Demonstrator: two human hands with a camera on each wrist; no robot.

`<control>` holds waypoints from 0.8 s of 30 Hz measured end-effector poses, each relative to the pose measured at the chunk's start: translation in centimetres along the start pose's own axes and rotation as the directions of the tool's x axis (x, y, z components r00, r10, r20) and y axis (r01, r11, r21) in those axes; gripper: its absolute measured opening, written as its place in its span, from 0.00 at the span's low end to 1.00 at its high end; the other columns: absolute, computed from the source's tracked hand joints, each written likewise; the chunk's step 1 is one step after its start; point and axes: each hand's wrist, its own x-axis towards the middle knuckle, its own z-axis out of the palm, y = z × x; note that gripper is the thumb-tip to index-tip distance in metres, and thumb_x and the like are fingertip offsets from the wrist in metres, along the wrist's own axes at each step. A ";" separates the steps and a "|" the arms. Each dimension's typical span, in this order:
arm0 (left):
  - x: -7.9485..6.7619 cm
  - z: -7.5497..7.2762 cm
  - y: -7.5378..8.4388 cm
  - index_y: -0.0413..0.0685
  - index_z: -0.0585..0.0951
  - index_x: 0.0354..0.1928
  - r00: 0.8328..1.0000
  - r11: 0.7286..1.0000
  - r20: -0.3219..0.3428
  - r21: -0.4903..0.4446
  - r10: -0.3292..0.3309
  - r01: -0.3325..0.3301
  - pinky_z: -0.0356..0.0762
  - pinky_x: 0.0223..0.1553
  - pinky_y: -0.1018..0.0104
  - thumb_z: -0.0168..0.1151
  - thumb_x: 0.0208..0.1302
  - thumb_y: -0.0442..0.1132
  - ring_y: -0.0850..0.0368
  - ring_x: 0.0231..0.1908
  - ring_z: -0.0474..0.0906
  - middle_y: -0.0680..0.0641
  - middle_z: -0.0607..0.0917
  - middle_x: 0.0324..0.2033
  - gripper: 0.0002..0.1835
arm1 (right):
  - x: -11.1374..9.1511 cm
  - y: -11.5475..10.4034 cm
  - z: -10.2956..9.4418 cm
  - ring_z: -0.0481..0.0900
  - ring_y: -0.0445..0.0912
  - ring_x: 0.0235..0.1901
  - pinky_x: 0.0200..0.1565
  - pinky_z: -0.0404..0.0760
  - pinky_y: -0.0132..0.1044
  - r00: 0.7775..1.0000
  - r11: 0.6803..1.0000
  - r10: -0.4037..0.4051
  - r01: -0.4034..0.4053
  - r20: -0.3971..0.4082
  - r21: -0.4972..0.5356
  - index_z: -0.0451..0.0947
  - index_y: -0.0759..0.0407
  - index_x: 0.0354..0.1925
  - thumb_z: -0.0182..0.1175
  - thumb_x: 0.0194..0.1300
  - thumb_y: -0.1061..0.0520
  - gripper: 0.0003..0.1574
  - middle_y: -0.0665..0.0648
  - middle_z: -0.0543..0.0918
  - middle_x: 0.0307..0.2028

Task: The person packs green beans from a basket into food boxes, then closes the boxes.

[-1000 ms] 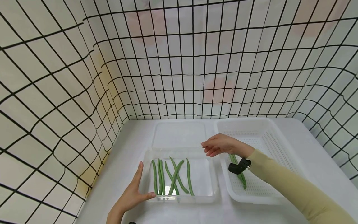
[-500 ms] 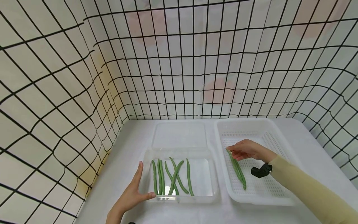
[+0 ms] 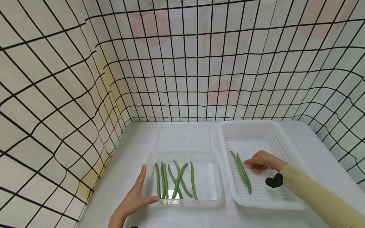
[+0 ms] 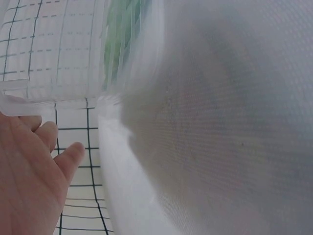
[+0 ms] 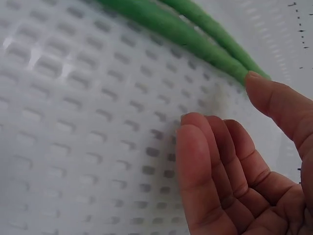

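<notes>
My left hand (image 3: 133, 197) rests at the front-left corner of a clear plastic container (image 3: 199, 203), its thumb on the front rim and its fingers stretched along the left side. Inside lie several green beans (image 3: 192, 180), two of them crossed. At the right, a white perforated basket (image 3: 236, 200) holds two green beans (image 3: 241, 173) lying side by side. My right hand (image 3: 263, 161) is low in this basket, just right of those beans. In the right wrist view its thumb (image 5: 276, 98) is right at a bean's end, while the relaxed fingers (image 5: 195, 156) stay apart from it, holding nothing.
A flat translucent lid (image 3: 182, 136) lies behind the container on the white table (image 3: 114, 177). Black wire grid (image 3: 185, 66) encloses the back and both sides. The basket's raised rim stands close to the container's right side.
My right hand has moved from above the container's right rim into the basket, passing over the two beans to their right side. The left hand stays in place.
</notes>
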 end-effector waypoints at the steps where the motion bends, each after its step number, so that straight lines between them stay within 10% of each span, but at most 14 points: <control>1: 0.0 0.0 0.0 0.69 0.34 0.74 1.000 1.000 -0.001 0.001 0.000 0.000 0.47 0.63 0.37 0.77 0.41 0.54 0.48 0.70 0.38 0.54 0.38 0.73 0.68 | 0.0 0.1 0.1 0.76 0.40 0.16 0.24 0.79 0.32 1.000 1.000 0.001 -0.001 -0.002 -0.013 0.75 0.61 0.20 0.69 0.56 0.50 0.20 0.53 0.76 0.16; 24: 0.0 0.0 0.1 0.69 0.34 0.74 1.000 1.000 -0.001 0.003 0.000 0.000 0.47 0.63 0.36 0.77 0.42 0.54 0.48 0.70 0.38 0.54 0.37 0.73 0.68 | 0.2 -0.4 2.2 0.76 0.41 0.15 0.22 0.79 0.32 0.998 0.998 -0.053 0.054 0.033 -0.035 0.76 0.61 0.19 0.71 0.53 0.52 0.18 0.53 0.75 0.15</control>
